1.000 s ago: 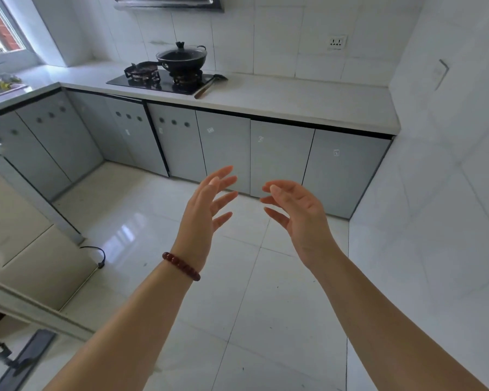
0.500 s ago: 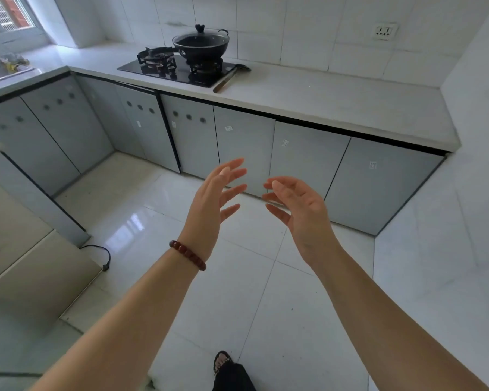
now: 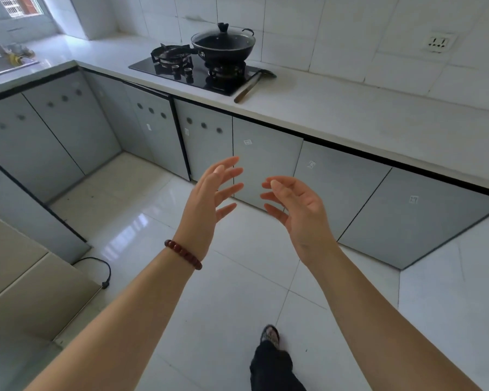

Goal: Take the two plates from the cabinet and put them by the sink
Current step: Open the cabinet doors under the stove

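Observation:
No plates show in this view. A row of grey base cabinets (image 3: 268,162) runs under the white counter, every door closed. My left hand (image 3: 209,198), with a red bead bracelet at the wrist, is held out above the floor with fingers spread and nothing in it. My right hand (image 3: 297,210) is raised beside it, palm facing the left hand, also holding nothing. Both hands are in the air, well short of the cabinet doors. The sink (image 3: 3,63) is barely visible at the far left edge, under the window.
A black wok with a lid (image 3: 223,45) sits on the gas hob (image 3: 192,67), and a spatula (image 3: 251,83) lies beside it on the white counter (image 3: 378,117). A black cable (image 3: 102,269) lies on the floor at left. My foot (image 3: 270,334) is on the white tiles.
The view has moved closer to the cabinets and tilted down. A foot has stepped into view at the bottom. Both hands keep the same spread pose.

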### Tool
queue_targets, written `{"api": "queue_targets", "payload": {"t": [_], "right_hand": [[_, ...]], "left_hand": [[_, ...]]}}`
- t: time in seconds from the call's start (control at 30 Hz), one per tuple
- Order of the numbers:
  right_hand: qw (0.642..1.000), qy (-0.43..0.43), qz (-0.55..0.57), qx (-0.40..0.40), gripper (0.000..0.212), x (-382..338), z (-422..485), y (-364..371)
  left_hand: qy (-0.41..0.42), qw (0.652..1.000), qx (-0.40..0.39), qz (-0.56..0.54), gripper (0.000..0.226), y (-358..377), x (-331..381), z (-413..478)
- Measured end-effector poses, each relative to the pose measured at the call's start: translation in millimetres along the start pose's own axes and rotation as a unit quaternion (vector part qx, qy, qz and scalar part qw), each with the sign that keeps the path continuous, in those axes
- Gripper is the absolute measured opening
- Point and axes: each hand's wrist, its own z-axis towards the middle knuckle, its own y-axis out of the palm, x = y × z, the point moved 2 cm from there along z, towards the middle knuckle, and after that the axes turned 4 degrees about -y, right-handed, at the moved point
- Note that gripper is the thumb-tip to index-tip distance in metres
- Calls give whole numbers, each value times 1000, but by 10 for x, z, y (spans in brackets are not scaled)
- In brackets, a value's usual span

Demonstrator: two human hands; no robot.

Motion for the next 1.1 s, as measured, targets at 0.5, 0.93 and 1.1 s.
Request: {"api": "queue_targets", "payload": {"t": [0.5, 0.93, 1.1], "right_hand": [[994, 9, 6, -105, 7, 244, 2508, 341], [979, 44, 1, -199, 11, 782, 3859, 1530], [974, 52, 9, -222, 9, 950, 4497, 2267]], "left_hand": [[12, 995, 97, -17, 37, -396, 243, 2199], [24, 983, 183, -18, 32, -1598, 382, 3301], [27, 979, 200, -15, 32, -2297, 577, 3856]]}}
